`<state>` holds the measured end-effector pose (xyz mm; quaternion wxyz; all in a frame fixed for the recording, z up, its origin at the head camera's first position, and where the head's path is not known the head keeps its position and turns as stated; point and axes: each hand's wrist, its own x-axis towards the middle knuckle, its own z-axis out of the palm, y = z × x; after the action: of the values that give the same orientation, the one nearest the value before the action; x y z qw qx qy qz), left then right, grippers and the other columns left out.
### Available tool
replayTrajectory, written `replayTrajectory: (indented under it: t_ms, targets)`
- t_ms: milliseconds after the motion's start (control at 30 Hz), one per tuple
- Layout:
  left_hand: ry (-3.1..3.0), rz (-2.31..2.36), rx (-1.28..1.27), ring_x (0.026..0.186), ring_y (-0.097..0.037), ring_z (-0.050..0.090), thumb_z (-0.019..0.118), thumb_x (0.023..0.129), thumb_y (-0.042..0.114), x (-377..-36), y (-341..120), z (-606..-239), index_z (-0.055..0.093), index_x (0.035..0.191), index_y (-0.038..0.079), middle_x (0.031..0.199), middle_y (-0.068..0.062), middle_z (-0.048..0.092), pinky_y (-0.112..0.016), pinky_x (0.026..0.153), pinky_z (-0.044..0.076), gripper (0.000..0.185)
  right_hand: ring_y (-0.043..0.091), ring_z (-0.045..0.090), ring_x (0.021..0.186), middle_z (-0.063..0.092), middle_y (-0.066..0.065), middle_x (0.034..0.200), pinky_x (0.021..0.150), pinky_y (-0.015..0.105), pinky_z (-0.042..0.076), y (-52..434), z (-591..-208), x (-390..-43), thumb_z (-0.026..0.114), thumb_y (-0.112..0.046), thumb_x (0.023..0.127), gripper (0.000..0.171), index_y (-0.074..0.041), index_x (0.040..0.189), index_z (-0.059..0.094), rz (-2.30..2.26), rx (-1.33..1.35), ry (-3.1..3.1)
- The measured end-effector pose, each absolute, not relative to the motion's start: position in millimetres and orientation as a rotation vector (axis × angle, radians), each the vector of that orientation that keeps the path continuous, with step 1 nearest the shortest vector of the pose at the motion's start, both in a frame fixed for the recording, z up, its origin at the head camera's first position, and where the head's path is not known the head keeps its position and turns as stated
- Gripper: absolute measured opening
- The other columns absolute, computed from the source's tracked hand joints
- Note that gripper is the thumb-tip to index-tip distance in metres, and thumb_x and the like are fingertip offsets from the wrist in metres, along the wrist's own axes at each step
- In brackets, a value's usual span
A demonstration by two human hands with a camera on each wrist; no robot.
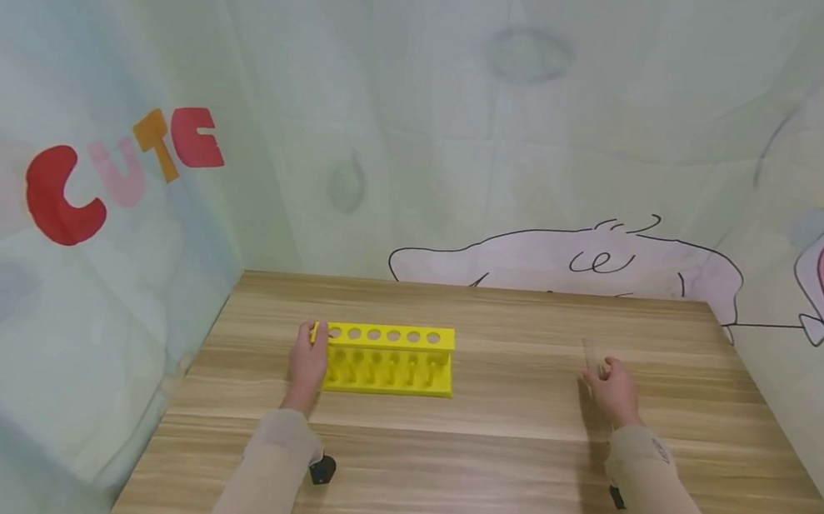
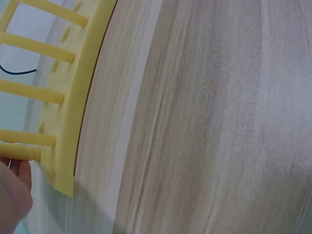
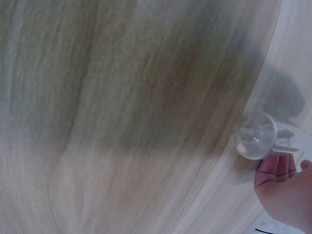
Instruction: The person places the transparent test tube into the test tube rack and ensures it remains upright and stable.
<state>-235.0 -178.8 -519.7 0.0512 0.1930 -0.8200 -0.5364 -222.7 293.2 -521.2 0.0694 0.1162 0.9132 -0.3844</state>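
A yellow test tube rack (image 1: 387, 378) stands on the table, a row of round holes in its top and pegs below. At its left end my left hand (image 1: 308, 363) grips the upright side, thumb and fingers about the edge. The left wrist view shows the fingers (image 2: 22, 176) behind the rack's end post. Well to the right, my right hand (image 1: 615, 391) holds a clear, see-through tube (image 1: 588, 353) between thumb and fingers, low over the table. In the right wrist view the tube's round end (image 3: 255, 136) faces the camera, with curled fingers (image 3: 275, 171) beneath its side.
The wood-grain table (image 1: 494, 483) runs back to a pale printed curtain (image 1: 396, 121) that also hangs along both sides. Dark wrist-camera parts (image 1: 323, 470) show under the left sleeve, and a similar piece (image 1: 616, 497) by the right one.
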Motion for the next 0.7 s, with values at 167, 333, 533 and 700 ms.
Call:
replayTrajectory:
  t_ms: [167, 333, 533, 700]
  targets:
    - [-2.493, -1.635, 0.580, 0.121, -0.029, 0.037, 0.028, 0.092, 0.051, -233.7, -177.9, -518.3, 0.032, 0.130, 0.011, 0.137, -0.013, 0.037, -0.046, 0.102, 0.030, 0.055, 0.046, 0.039, 0.115, 0.035, 0.036, 0.127, 0.092, 0.051, 0.037, 294.2, -525.3, -226.0, 0.047, -0.030, 0.091, 0.066, 0.011, 0.134, 0.018, -1.125, 0.363, 2.770]
    - [-2.506, -1.637, 0.591, 0.124, -0.030, 0.036, 0.028, 0.091, 0.052, -232.9, -177.6, -516.9, 0.030, 0.132, 0.012, 0.139, -0.014, 0.035, -0.046, 0.102, 0.030, 0.058, 0.045, 0.038, 0.116, 0.035, 0.035, 0.128, 0.093, 0.051, 0.037, 294.4, -527.2, -229.1, 0.047, -0.029, 0.090, 0.064, 0.010, 0.133, 0.021, -1.093, 0.377, 2.786]
    - [-2.502, -1.653, 0.574, 0.123, -0.030, 0.036, 0.028, 0.091, 0.052, -231.1, -177.3, -515.3, 0.031, 0.131, 0.011, 0.138, -0.014, 0.035, -0.046, 0.103, 0.029, 0.058, 0.045, 0.036, 0.118, 0.032, 0.034, 0.131, 0.095, 0.052, 0.035, 295.9, -530.3, -231.7, 0.048, -0.029, 0.090, 0.063, 0.010, 0.133, 0.023, -1.080, 0.397, 2.774]
    - [-2.503, -1.658, 0.574, 0.123, -0.030, 0.036, 0.027, 0.090, 0.054, -230.2, -177.8, -514.3, 0.031, 0.131, 0.012, 0.138, -0.013, 0.035, -0.047, 0.102, 0.029, 0.059, 0.045, 0.039, 0.114, 0.036, 0.034, 0.128, 0.092, 0.052, 0.037, 295.8, -532.5, -233.2, 0.049, -0.028, 0.090, 0.059, 0.010, 0.130, 0.029, -1.053, 0.401, 2.785]
